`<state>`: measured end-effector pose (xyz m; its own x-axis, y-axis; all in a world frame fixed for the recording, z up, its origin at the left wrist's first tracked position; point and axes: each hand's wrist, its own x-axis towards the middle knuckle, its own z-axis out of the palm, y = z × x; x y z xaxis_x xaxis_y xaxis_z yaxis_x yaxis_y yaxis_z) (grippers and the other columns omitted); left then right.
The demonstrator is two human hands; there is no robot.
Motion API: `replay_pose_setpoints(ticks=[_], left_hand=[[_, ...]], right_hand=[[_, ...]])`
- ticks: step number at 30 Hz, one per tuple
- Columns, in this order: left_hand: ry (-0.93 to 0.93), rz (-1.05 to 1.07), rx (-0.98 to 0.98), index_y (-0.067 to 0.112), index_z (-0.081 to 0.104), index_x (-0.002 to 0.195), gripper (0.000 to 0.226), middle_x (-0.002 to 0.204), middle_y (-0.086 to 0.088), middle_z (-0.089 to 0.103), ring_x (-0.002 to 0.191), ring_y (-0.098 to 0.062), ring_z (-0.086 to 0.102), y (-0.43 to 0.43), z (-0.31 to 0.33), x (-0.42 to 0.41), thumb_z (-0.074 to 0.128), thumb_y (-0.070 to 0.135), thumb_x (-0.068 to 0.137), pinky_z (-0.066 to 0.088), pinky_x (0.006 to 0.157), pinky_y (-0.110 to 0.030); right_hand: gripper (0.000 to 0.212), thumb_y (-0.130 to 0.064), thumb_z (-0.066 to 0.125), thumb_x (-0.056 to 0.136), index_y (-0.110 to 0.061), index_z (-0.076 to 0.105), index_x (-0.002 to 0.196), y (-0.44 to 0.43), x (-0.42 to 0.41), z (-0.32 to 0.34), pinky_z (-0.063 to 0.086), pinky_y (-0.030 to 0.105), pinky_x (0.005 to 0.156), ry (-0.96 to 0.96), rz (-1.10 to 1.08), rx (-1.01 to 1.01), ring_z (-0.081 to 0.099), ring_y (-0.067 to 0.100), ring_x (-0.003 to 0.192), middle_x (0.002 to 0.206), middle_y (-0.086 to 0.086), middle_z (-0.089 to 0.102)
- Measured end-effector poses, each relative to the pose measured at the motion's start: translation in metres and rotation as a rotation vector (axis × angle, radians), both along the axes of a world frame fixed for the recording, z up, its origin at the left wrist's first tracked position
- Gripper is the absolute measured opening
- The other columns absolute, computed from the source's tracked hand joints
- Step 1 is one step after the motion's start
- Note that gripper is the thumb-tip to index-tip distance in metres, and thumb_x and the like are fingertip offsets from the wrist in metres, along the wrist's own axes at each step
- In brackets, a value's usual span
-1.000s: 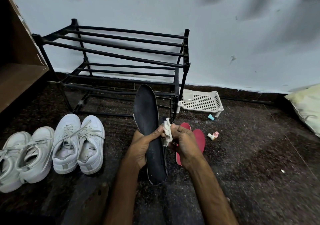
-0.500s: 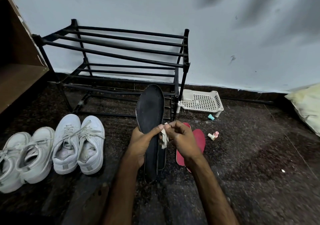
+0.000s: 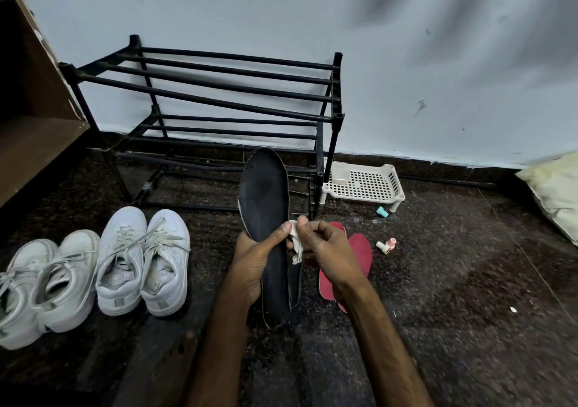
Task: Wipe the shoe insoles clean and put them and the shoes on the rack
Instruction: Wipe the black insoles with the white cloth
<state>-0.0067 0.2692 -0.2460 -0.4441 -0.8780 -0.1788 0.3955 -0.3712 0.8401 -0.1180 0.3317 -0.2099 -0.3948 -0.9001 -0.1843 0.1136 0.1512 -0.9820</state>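
Rack (image 3: 337, 87) stands behind black insole (image 3: 266, 194), basket (image 3: 362, 184) beside.

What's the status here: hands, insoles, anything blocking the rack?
Left hand grips black insole, upright. Right hand pinches white cloth against its edge. Red insoles and white shoes on floor, not yet racked. No blockage seen before rack.

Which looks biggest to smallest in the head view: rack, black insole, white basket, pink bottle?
1. rack
2. black insole, held nearer the camera, so its rank over the next is unsure
3. basket
4. bottle
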Motion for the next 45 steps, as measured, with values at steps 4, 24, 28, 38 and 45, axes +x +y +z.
replay_pose_setpoints(ticks=[4, 24, 28, 38, 45], left_hand=[[0.026, -0.021, -0.002, 0.011, 0.077, 0.083, 0.009, 0.066, -0.010, 0.061, 0.059, -0.017, 0.061, -0.001, -0.002, 0.003, 0.078, 0.015, 0.075, 0.054, 0.061, -0.031], [0.114, 0.096, 0.260, 0.004, 0.070, 0.102, 0.039, 0.100, -0.019, 0.072, 0.088, -0.031, 0.070, -0.008, -0.021, 0.002, 0.076, 0.032, 0.076, 0.055, 0.088, -0.046], [-0.045, -0.016, 0.127, 0.003, 0.068, 0.109, 0.048, 0.103, -0.016, 0.074, 0.094, -0.029, 0.070, -0.004, -0.007, -0.004, 0.077, 0.029, 0.069, 0.056, 0.084, -0.037], [-0.154, -0.098, 0.007, -0.001, 0.064, 0.110, 0.052, 0.102, -0.017, 0.073, 0.087, -0.026, 0.070, -0.007, -0.005, 0.002, 0.069, -0.025, 0.065, 0.059, 0.072, -0.033], [-0.116, -0.178, -0.080, -0.002, 0.063, 0.115, 0.064, 0.106, -0.012, 0.074, 0.092, -0.021, 0.071, -0.006, -0.005, 0.006, 0.071, -0.013, 0.053, 0.056, 0.072, -0.028]], right_hand=[[0.019, -0.012, 0.060, 0.095, 0.007, 0.063, 0.093, 0.002, -0.003, 0.003, 0.051, 0.024, 0.055, -0.045, -0.039, -0.012, 0.060, 0.010, 0.055, 0.067, 0.007, 0.067], [0.006, -0.006, 0.052, 0.099, -0.006, 0.058, 0.100, 0.004, -0.019, -0.001, 0.057, 0.023, 0.059, -0.067, -0.118, -0.068, 0.057, 0.013, 0.062, 0.067, 0.005, 0.054], [0.009, -0.003, 0.052, 0.098, -0.006, 0.061, 0.101, 0.003, -0.016, 0.002, 0.055, 0.025, 0.066, -0.073, -0.045, -0.063, 0.062, 0.014, 0.072, 0.083, 0.007, 0.066], [0.023, 0.001, 0.042, 0.099, -0.011, 0.057, 0.087, -0.007, -0.016, -0.004, 0.049, 0.030, 0.061, -0.312, -0.394, 0.032, 0.057, 0.018, 0.069, 0.077, 0.007, 0.062], [0.023, 0.004, 0.046, 0.098, -0.011, 0.060, 0.087, -0.013, -0.016, -0.020, 0.049, 0.035, 0.071, -0.246, -0.452, 0.000, 0.055, 0.026, 0.081, 0.081, 0.013, 0.060]])
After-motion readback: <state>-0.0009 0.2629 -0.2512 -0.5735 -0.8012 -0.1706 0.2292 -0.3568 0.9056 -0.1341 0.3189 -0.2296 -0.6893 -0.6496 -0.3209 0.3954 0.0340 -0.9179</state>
